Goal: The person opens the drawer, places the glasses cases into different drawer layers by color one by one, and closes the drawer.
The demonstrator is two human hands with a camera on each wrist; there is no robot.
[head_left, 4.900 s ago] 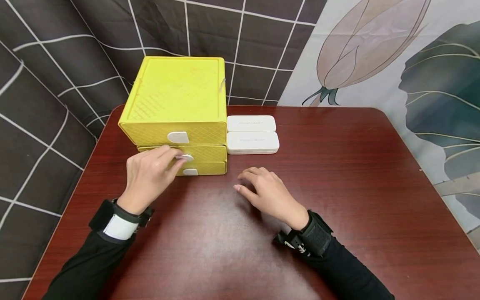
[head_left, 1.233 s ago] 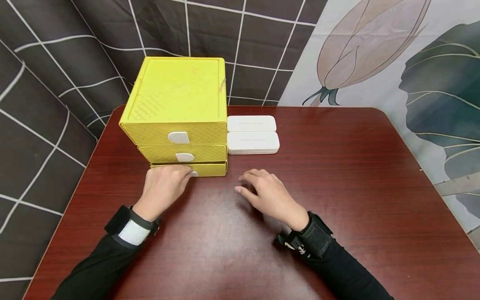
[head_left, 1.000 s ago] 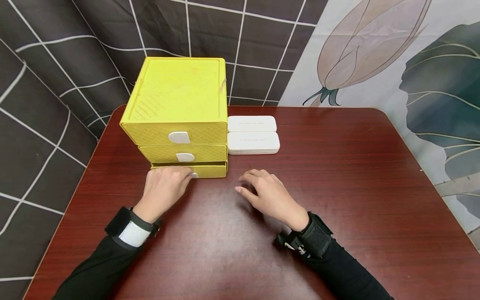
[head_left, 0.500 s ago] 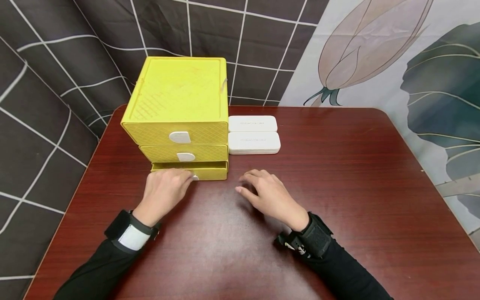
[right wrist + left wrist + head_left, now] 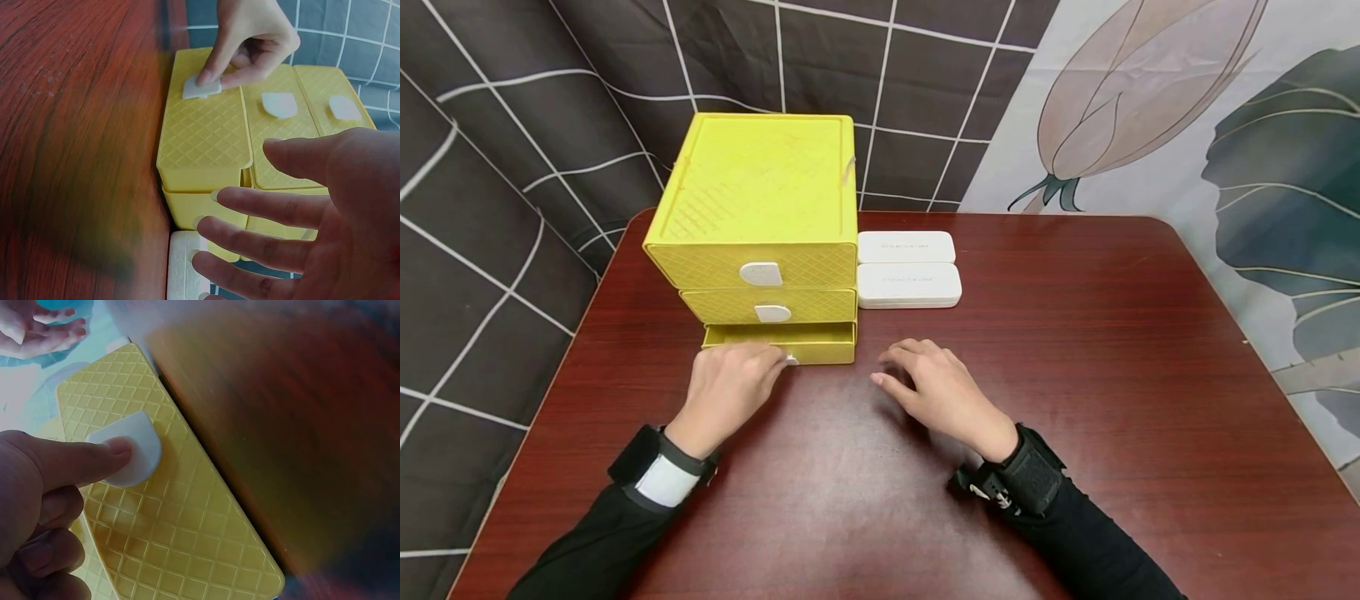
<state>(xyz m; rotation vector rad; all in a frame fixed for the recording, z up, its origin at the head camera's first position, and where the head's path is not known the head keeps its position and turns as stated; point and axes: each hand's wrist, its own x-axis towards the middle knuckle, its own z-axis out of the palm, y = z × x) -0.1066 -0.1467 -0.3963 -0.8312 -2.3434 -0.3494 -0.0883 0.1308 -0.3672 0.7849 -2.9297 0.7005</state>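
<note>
A yellow three-drawer box (image 5: pixel 767 179) with diamond-textured fronts stands at the table's back left. My left hand (image 5: pixel 730 387) pinches the white pull tab (image 5: pixel 149 453) of the bottom drawer (image 5: pixel 827 352), thumb on the tab's face in the left wrist view. That drawer is partly pulled out; the part of its inside in the head view shows bare yellow, the rest hidden by the hand. The middle drawer (image 5: pixel 823 306) and top drawer (image 5: pixel 820 265) sit closed. My right hand (image 5: pixel 940 392) hovers or rests over the table, right of the box, fingers relaxed and holding nothing.
Two white oblong cases (image 5: pixel 908 286) lie side by side against the box's right side. Beneath is a reddish-brown wooden table (image 5: pixel 1075 350). A dark grid-patterned cloth (image 5: pixel 715 50) hangs behind and left, a floral one (image 5: pixel 1150 125) at the back right.
Earlier my left hand held the middle drawer's tab, with that drawer slightly out; it is now closed. The left hand moved to the bottom tab and drew that drawer towards me. Right hand stayed.
</note>
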